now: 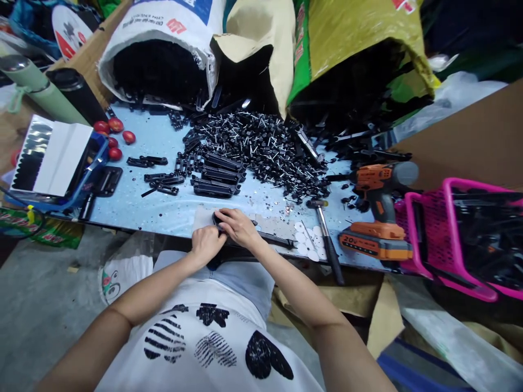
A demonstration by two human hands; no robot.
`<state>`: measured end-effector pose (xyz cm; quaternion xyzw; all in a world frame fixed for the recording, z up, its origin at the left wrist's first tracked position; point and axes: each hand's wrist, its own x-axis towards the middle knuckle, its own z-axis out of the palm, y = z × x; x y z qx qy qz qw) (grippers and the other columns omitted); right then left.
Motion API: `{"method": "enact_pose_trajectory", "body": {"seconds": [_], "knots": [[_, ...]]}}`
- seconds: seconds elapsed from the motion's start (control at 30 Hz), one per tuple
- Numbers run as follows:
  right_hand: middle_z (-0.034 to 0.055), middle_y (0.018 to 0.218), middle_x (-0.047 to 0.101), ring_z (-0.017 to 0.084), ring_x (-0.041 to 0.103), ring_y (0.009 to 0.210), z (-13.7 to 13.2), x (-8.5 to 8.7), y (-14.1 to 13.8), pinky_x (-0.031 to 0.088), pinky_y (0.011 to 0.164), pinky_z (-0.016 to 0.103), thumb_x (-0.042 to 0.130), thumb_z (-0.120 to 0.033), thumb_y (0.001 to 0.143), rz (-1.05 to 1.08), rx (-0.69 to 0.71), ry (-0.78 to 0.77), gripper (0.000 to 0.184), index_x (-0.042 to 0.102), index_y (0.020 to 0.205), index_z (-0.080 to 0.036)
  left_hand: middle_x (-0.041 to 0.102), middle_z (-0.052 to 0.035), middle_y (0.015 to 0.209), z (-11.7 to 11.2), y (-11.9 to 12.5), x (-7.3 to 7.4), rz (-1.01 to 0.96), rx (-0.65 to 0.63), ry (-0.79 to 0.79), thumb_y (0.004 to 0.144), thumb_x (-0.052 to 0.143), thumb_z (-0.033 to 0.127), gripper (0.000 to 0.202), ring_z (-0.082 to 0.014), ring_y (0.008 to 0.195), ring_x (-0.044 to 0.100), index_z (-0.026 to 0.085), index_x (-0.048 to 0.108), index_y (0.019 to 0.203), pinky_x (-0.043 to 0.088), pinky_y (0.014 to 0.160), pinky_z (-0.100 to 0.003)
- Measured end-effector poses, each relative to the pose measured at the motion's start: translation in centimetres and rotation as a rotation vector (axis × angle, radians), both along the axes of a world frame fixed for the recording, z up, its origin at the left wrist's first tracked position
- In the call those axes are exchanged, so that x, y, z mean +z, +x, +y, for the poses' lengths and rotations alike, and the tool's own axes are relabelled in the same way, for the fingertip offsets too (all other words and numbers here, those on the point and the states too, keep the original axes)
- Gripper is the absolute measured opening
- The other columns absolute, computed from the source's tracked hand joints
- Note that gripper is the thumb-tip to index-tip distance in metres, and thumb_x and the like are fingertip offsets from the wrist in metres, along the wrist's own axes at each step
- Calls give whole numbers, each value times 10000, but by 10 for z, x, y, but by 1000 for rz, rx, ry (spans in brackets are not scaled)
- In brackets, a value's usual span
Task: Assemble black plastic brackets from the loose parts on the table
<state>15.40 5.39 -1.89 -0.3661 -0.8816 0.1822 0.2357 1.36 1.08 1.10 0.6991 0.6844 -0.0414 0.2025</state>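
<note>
Both of my hands meet at the near edge of the light blue table (pixel 163 207). My left hand (pixel 207 243) is curled shut around a small black part (pixel 217 220). My right hand (pixel 238 226) rests on the same part with fingers bent over it. A long black strip (pixel 275 239) runs out to the right from under my right hand. A stack of assembled black pieces (pixel 218 175) lies just beyond my hands, and behind it a heap of small black parts with metal pins (pixel 265 147).
An orange cordless drill (pixel 378 209) and a hammer (pixel 327 234) lie at the right. White discs (pixel 306 239) sit by the hammer. Open sacks of black parts (pixel 159 65) stand at the back. A pink basket (pixel 457 234) is far right; red fruits (pixel 114 136) and a blue box (pixel 57 163) are left.
</note>
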Motion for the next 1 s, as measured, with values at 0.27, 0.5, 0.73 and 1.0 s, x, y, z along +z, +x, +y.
{"method": "enact_pose_trajectory", "body": {"seconds": [0.27, 0.5, 0.73, 1.0], "knots": [[107, 1236, 557, 225, 525, 1049, -16, 5, 1, 463, 892, 389, 370, -346, 953, -29, -58, 45, 394, 526, 1290, -211, 684, -141, 835, -6, -8, -2, -109, -111, 126, 917, 374, 302, 338, -238, 759, 657, 113, 652, 892, 486, 694, -339], [142, 1119, 599, 284, 547, 996, -68, -1, 63, 410, 850, 429, 562, -461, 840, -95, -500, 270, 423, 554, 1177, -206, 599, -146, 1114, 34, -12, -2, -418, -579, 508, 933, 401, 272, 262, -228, 1111, 524, 137, 569, 1082, 430, 939, -408], [136, 934, 626, 252, 554, 858, -46, -11, 119, 396, 724, 340, 514, -622, 806, -398, -476, 256, 523, 614, 1017, -153, 474, -206, 1328, 50, 1, -17, -155, -991, 402, 876, 541, 350, 511, -281, 1207, 472, 109, 425, 1312, 368, 963, -382], [55, 584, 547, 136, 483, 556, -27, 3, 122, 273, 526, 261, 302, -643, 886, -375, -163, 206, 609, 560, 609, -165, 654, -113, 908, 67, -3, 0, -106, -832, 281, 952, 321, 434, 441, -210, 871, 592, 131, 641, 954, 419, 715, -287]]}}
